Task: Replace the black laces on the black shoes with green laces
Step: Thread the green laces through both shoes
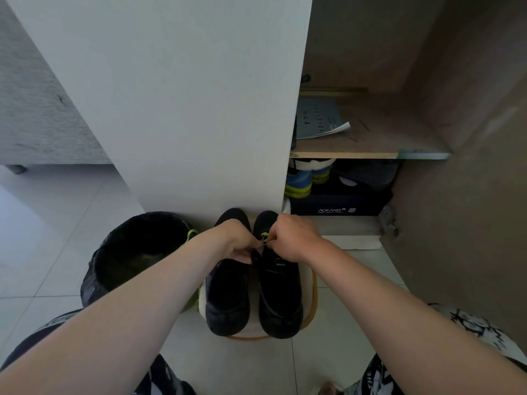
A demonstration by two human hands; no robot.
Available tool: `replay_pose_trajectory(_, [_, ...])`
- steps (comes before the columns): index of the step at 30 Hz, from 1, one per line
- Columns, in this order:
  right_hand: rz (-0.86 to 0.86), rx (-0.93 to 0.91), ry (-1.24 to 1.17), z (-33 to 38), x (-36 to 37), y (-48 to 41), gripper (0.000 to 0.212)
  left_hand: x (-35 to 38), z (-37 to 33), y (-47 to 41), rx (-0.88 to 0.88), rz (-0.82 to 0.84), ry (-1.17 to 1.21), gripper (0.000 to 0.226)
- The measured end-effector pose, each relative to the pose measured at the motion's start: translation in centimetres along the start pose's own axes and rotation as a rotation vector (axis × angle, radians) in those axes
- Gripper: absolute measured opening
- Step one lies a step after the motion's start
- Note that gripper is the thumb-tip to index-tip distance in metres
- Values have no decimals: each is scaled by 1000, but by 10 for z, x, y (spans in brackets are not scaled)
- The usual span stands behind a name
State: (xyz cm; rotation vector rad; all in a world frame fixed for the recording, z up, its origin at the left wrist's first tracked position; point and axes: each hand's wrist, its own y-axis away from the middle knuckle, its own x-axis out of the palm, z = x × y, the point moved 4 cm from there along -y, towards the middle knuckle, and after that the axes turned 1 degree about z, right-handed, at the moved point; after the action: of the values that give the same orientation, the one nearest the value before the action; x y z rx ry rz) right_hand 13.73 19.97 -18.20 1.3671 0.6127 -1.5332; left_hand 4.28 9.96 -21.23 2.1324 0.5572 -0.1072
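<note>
Pinching green lace (pixel 265 236) with both left hand (pixel 234 241) and right hand (pixel 293 238) over right-side black shoe (pixel 281 292), beside bin (pixel 134 252)

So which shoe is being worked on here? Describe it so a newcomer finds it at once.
At the foot of the tall white cabinet panel, a low stool carries two black shoes. It is the right shoe, nearer the open cabinet shelves. Only it shows a green lace on its upper, pinched by the left hand and right hand.
</note>
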Motion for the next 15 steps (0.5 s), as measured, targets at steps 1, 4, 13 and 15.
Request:
replay_pose_trajectory(1, [13,6,-11,-1,1,0,20,0,0,0,-4,9,16,17])
replay_pose_trajectory(4, [53,17,-59,-4,5,-1,18,-1,1,0,-19,63,65,18])
replay_pose_trajectory(13, [99,17,-133,-5,6,-1,16,-11,1,1,-21,114,51,9])
replay_pose_trajectory(15, [121,15,-143,-5,4,-2,15,-10,1,-1,-9,106,38,8])
